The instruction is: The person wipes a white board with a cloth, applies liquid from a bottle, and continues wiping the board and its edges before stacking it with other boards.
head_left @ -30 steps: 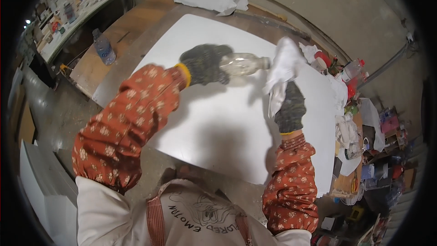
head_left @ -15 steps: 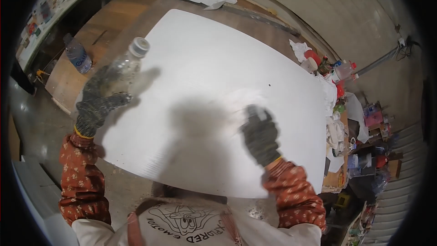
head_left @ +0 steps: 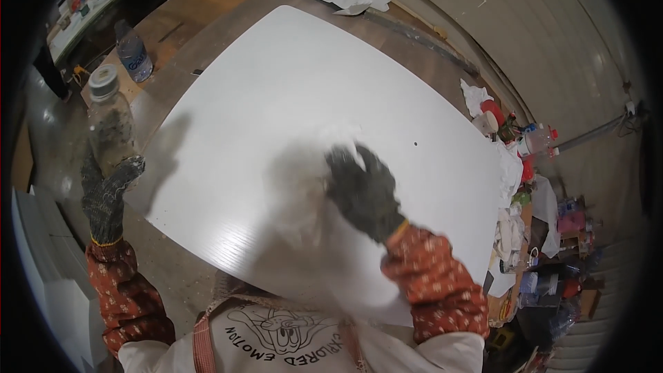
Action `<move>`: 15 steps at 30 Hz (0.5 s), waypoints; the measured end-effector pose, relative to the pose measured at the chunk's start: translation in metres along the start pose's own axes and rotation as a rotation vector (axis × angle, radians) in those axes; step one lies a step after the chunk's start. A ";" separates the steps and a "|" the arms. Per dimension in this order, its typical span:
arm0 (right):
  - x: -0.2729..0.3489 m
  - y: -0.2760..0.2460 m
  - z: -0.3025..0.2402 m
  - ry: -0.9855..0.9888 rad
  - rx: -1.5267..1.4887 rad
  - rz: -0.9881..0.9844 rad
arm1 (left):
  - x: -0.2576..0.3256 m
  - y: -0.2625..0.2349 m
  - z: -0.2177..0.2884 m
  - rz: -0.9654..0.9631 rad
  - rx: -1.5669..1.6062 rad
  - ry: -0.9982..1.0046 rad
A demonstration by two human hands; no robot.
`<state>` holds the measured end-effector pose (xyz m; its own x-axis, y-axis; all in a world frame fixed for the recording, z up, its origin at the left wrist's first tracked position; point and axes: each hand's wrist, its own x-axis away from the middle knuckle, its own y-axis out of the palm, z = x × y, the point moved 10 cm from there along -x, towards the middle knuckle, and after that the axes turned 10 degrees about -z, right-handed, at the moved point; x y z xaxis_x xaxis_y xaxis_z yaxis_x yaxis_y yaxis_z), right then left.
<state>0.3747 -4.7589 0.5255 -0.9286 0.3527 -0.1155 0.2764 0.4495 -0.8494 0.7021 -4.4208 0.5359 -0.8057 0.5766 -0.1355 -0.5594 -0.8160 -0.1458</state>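
Two hands | left hand [head_left: 103,190] grips bottle [head_left: 109,121] | clutter [head_left: 514,138] beside board [head_left: 290,97]

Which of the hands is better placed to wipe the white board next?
Likely the right hand: it rests on the white board, apparently pressing a blurred white cloth. The left hand holds a clear bottle off the board's edge.

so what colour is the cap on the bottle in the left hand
Grey or silver cap on the clear bottle, seen in the head view.
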 end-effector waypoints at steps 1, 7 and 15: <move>-0.034 -0.005 -0.018 -0.125 0.505 -0.027 | 0.012 0.012 0.049 0.092 -0.176 0.180; -0.029 -0.149 0.195 0.590 0.773 0.049 | 0.068 -0.010 0.018 0.173 -0.236 -0.017; -0.085 -0.073 0.064 -0.055 0.622 0.138 | 0.125 -0.044 0.008 0.294 -0.325 -0.088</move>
<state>0.4176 -4.8740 0.5644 -0.9107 0.3231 -0.2575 0.2144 -0.1632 -0.9630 0.6244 -4.3134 0.5334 -0.9426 0.3052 -0.1357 -0.2254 -0.8811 -0.4158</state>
